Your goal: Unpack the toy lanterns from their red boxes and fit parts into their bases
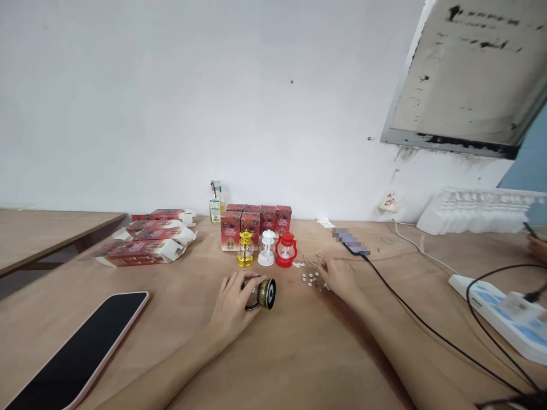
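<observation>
My left hand (234,304) is wrapped round a small black and gold lantern (264,293) lying on its side on the wooden table (299,353). My right hand (337,276) reaches over several small round button cells (310,278) and thin wire handles (311,263), its fingers pinched together at the pile; what they hold is too small to make out. Just behind stand three little lanterns in a row: gold (245,249), white (267,248) and red (285,250).
Red boxes (256,219) stand behind the lanterns, with flattened boxes (145,242) to the left and a small bottle (216,205). A dark phone (79,350) lies front left. Another phone (354,245) with a black cable (427,324), a power strip (504,313) and another person's hand (537,246) are on the right.
</observation>
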{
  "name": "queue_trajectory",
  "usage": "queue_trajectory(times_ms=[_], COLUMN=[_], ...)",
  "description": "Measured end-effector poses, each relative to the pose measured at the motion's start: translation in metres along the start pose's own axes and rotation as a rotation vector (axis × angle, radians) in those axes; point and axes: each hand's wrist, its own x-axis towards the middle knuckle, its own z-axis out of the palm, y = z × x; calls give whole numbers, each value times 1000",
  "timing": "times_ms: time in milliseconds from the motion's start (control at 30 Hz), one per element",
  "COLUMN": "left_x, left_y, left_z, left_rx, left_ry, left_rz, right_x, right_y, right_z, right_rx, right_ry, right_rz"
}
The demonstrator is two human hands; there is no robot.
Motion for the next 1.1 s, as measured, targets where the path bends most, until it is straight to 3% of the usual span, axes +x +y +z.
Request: queue_trajectory(times_ms=[267, 600, 667, 767, 900, 1100], left_x=[1, 2, 2, 0, -1, -2], left_y=[0, 0, -1, -2, -2, 2], left_z=[-2, -1, -1, 1, 3, 4], left_rx=[6, -112, -130, -143, -133, -115], left_ry=[10, 25, 29, 17, -8, -27], left_rz=[5, -4, 10, 24, 54, 89], right_x=[-7, -4, -11, -30, -62, -78], right_y=[-1, 7, -3, -26, -58, -72], right_z=[15, 9, 6, 3, 7, 18], right_rx=[-357, -415, -289, 123, 546, 702], right_ry=[9, 198, 283, 335, 146, 25], right_rz=[-105, -179, -245, -453, -639, -659])
